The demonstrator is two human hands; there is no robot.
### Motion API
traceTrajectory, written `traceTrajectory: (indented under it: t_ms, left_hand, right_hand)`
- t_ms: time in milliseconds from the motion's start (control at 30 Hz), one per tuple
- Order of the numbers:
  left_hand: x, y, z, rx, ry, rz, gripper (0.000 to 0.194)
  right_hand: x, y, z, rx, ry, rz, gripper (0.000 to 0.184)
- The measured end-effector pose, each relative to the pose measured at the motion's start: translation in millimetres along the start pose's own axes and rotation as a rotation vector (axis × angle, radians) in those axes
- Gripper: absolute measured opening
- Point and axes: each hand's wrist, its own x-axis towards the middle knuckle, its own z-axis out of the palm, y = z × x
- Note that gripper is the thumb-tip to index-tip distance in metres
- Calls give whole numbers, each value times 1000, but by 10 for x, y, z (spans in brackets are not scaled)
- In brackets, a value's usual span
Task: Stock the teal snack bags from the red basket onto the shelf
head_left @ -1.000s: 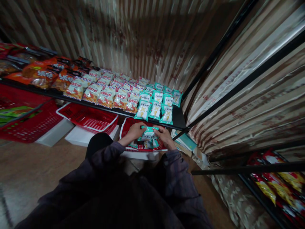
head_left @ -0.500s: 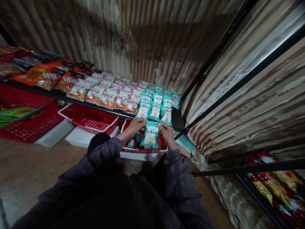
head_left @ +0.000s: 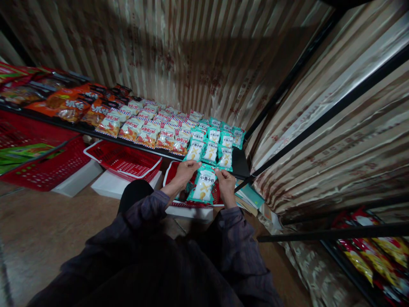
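Note:
Pinched by its top corners between both hands, a teal and white snack bag [head_left: 203, 187] hangs with its printed front facing me. My left hand [head_left: 185, 174] grips the top left corner, and my right hand [head_left: 226, 184] the top right. Behind and below the bag is a red basket [head_left: 172, 171] with more teal bags inside, mostly hidden. Just beyond my fingers, several matching teal bags [head_left: 211, 150] lie in rows at the right end of a black shelf [head_left: 240, 164].
Left along the shelf lie white and orange snack bags [head_left: 147, 133], then orange bags [head_left: 72, 108]. Beneath stand another red basket [head_left: 124, 160] and a larger red basket [head_left: 41, 170] with green packets. Black rack posts [head_left: 297, 140] cross at right, near striped curtain [head_left: 191, 51].
The view has shifted slightly, so the shelf appears a little lower and further right. Both hands still hold the same bag, which is now tilted a little.

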Motion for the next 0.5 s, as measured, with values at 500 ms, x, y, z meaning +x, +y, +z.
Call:
traceTrajectory:
  t_ms: [500]
  left_hand:
    - [0, -15, 3, -58, 31, -45, 45]
  right_hand:
    - [-25, 12, 65, 46, 33, -17, 41]
